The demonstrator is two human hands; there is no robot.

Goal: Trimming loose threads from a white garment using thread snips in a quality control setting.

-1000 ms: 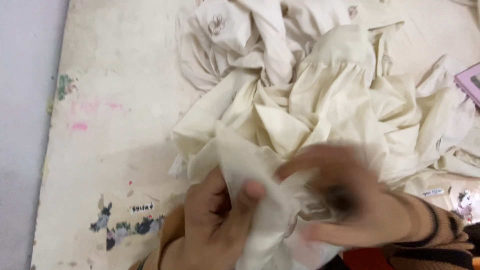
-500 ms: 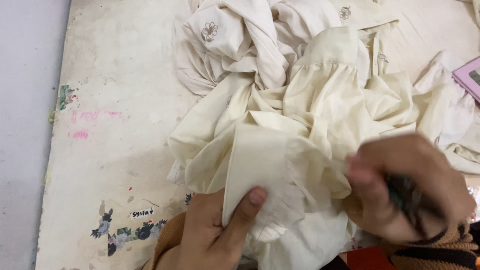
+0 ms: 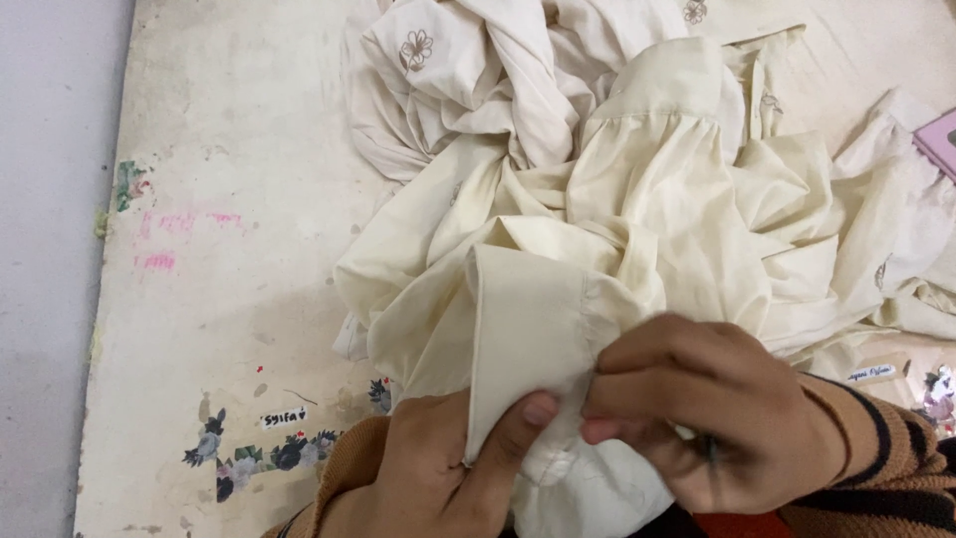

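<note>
Cream garment [image 3: 647, 229] lies bunched over the right half of the paint-stained board [image 3: 229, 149], its flat folded cuff [image 3: 528, 329] at the near edge, pinched shut between left hand [image 3: 448, 468] thumb and fingers, with the right hand [image 3: 707, 408] closed on the same cuff just beside it. Fabric judged light, soft and limp, not slippery, likely to sag wherever unsupported; best held at the doubled cuff or a seam rather than the loose body. Versus half a second ago: right hand has moved in from the right to meet the left at the cuff; the pile is unchanged.
</note>
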